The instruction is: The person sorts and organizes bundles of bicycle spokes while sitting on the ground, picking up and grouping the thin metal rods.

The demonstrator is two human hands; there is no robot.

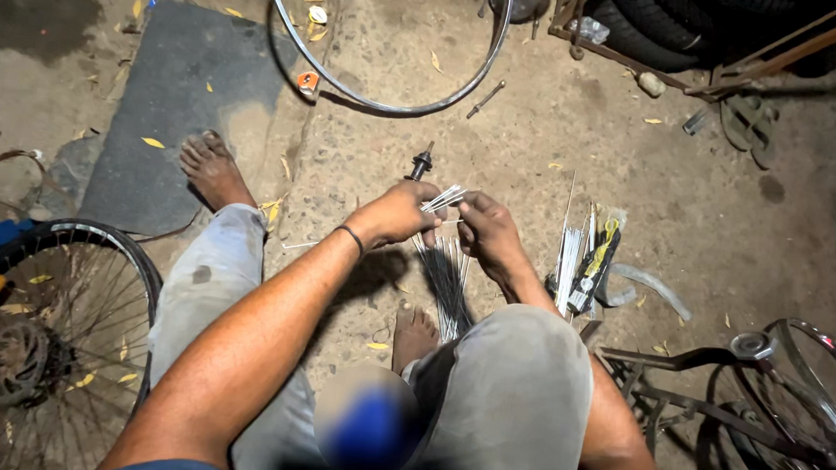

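Observation:
I sit on the ground with both hands in front of me. My left hand (402, 213) grips a bundle of thin metal spokes (446, 281) near its top end. My right hand (487, 228) is closed on the same bundle from the right, fingers pinching the spoke heads. The spokes fan down between my knees toward my right foot. A black wheel hub with axle (421, 162) pokes out just beyond my left hand.
A bare silver rim (386, 105) lies ahead. A spoked wheel with tyre (52, 341) sits at my left. More spokes in a packet (581, 261) lie right of my hands. A bicycle frame and rim (759, 391) are at the right, tyres (671, 25) at the back.

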